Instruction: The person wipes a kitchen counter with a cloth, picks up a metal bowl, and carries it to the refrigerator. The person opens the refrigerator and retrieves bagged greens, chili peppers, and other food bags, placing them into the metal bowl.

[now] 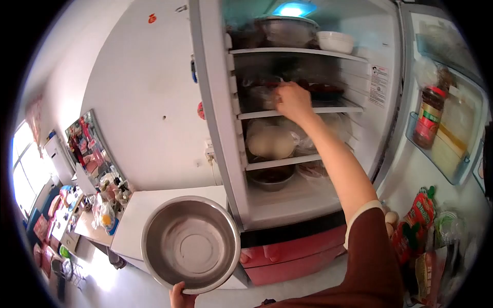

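Note:
My left hand (181,296) grips the near rim of a metal basin (192,244), its thumb over the edge. The basin is tilted toward me and nothing lies in it. Inside the open fridge (215,128), my right hand (292,100) reaches to the second shelf (328,110), fingers closed. What they hold is blurred; a clear, plastic-like item (262,95) is beside the fingertips. Right of the hand is a dark dish (326,91). On the shelf below sits a pale, rounded item in plastic (269,142).
A metal pot (288,32) and a white bowl (335,42) stand on the top shelf. A dark bowl (272,175) is at the bottom. The open door (400,169) holds a red-lidded jar (429,117) and packets. A white cabinet (133,210) stands left.

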Available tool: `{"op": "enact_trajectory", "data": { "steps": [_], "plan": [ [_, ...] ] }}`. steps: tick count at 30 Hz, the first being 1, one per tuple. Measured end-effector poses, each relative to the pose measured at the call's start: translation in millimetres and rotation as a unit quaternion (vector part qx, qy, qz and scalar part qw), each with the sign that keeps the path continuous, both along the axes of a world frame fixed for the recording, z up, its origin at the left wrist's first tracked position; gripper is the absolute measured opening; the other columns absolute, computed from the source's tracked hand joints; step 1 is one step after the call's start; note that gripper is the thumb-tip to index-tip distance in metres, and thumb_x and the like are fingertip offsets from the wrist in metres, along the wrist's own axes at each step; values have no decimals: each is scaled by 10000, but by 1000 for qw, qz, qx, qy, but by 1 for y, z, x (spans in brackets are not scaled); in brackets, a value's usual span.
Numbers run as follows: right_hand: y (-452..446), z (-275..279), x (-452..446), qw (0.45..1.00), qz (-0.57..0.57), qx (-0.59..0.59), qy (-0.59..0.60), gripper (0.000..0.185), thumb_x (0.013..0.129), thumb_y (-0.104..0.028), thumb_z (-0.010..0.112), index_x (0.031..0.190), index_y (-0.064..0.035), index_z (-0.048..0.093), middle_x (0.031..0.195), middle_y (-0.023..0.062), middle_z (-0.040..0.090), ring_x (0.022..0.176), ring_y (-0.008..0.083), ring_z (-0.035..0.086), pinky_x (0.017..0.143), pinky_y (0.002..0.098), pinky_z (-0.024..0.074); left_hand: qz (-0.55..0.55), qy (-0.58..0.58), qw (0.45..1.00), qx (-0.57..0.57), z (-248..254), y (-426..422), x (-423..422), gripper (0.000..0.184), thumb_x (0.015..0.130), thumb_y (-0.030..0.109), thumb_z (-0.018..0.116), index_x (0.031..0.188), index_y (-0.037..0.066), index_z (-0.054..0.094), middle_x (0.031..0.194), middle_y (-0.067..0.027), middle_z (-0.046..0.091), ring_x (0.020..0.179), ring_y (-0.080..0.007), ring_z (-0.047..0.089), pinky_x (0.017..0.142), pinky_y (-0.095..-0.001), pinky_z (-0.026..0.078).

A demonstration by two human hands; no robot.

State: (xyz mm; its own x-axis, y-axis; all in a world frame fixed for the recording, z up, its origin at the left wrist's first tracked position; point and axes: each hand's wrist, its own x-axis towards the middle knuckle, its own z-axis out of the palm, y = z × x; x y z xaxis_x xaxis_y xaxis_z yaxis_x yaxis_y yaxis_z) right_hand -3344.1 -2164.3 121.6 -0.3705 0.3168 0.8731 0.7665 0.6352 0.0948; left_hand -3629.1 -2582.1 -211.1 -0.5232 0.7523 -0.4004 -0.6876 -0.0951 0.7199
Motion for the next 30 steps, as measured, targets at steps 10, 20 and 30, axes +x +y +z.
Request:
{"op": "enact_trajectory", "data": {
  "steps": [10, 20, 30],
  "plan": [
    [0, 8, -39, 986, 89, -136, -32, 449, 621, -424, 676, 970, -143, 658, 988, 129, 613, 952, 340, 561, 807, 429, 462, -14, 4, 1000, 25, -8, 19, -13, 290, 814, 163, 563, 1051, -4, 554, 1027, -120, 603, 967, -237, 562, 813, -369, 480],
    [65, 51, 62, 940, 32, -220, 259, 486, 830, -481, 501, 941, -35, 657, 954, 204, 629, 965, 360, 576, 833, 398, 439, 44, 18, 999, 20, -7, 15, -6, 271, 815, 153, 570, 1047, 13, 553, 1028, -111, 600, 965, -237, 561, 786, -390, 500],
    [176, 75, 48, 926, -110, -323, 162, 631, 717, -409, 659, 1194, -24, 508, 1182, 227, 528, 1130, 344, 493, 926, 420, 418, 107, 1, 994, 5, 11, 15, 24, 328, 811, 158, 575, 1105, 20, 530, 1078, -109, 585, 978, -232, 555, 797, -360, 492]
  ]
}}
